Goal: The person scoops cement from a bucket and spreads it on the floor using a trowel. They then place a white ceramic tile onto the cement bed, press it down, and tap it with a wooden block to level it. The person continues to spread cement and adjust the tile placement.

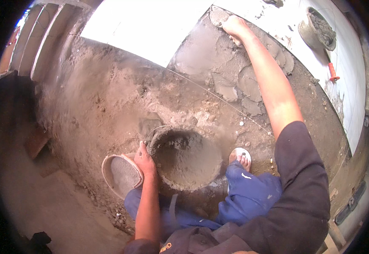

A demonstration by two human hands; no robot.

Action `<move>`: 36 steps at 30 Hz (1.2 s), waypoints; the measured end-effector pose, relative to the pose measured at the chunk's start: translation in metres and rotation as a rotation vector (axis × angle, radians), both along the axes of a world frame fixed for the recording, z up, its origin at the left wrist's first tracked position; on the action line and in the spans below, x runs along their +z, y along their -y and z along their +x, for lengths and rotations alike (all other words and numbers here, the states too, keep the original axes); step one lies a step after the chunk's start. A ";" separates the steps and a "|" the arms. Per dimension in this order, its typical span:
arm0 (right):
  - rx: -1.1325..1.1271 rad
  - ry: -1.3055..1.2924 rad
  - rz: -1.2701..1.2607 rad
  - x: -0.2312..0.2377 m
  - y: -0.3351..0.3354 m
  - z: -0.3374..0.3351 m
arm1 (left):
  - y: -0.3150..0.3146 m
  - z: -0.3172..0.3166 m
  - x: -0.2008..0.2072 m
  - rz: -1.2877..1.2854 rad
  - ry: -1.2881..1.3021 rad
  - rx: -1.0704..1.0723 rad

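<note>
My right hand (235, 30) reaches far ahead, its fingers closed on a trowel (218, 17) whose blade is coated in mortar. The blade is at the corner between the white tiles, over a spread layer of wet mortar (231, 82). My left hand (144, 160) is closed at the left rim of a large mortar bucket (188, 184), near its thin wire handle. What exactly its fingers grip is partly hidden. Beside that hand, on the left, stands a smaller bucket (104, 169) with grey powdery material inside.
A white tile (144, 29) lies ahead, and more white tiles (349, 95) run along the right. On them sit a tilted mortar bucket (307, 34) and a tool with a red handle (332, 72). A string (218, 98) crosses the rough ground. Steps (45, 40) rise at far left.
</note>
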State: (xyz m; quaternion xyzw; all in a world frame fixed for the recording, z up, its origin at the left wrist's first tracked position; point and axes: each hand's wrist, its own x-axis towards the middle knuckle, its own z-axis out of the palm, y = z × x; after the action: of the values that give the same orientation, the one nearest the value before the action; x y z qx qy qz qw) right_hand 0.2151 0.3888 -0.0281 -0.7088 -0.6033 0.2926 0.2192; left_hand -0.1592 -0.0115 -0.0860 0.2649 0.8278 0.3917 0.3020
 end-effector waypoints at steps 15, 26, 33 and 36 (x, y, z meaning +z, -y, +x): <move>-0.193 0.128 -0.295 -0.005 0.079 0.117 | -0.006 0.006 0.001 0.126 -0.026 -0.010; -0.241 0.264 -0.178 0.013 0.221 0.226 | -0.006 0.004 0.000 0.083 0.377 -0.008; 0.608 0.231 -0.046 0.141 0.381 0.078 | -0.008 0.057 0.066 0.180 0.653 -0.231; 0.724 0.385 0.126 0.110 0.399 0.020 | -0.009 0.090 0.079 0.285 0.595 -0.376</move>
State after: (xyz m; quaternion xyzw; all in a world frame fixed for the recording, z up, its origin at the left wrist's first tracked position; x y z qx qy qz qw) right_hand 0.2356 -0.0104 0.0816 -0.4778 -0.8603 0.1755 0.0284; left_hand -0.0694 -0.0028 -0.0073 0.3263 0.5780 0.5006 0.5557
